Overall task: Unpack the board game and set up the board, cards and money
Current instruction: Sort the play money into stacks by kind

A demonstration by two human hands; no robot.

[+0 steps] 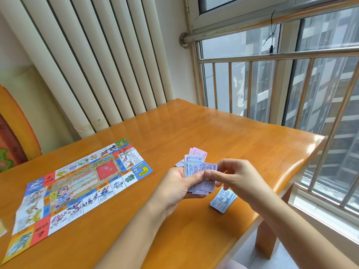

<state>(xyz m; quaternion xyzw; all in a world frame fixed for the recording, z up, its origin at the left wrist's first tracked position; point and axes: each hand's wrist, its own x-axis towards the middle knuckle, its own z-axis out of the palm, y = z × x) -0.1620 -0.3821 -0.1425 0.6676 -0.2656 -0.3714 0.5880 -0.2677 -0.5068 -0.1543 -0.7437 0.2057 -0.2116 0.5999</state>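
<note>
Orange varnished wood forms the worktop (213, 129), which stands in a corner between a white radiator (97, 55) and a window railing (272, 84).

Item 1: the board (77, 187) lies unfolded and flat on the left half of the worktop. Its long side runs from the near left corner toward the middle, and its printed face is up.

Item 2: the left hand (174, 189) is held palm up above the worktop, to the right of the board. It grips a bundle of notes (200, 171), purple and blue, with pink ones fanned out at the far end. The thumb presses on top of the bundle.

Item 3: the right hand (237, 175) meets the bundle from the right. Its thumb and forefinger pinch the top purple note, beside the left thumb.

Item 4: a separate pile of blue notes (223, 200) lies on the worktop near its right edge, below the right hand. The pictures do not show whether the pile touches that hand.
</note>
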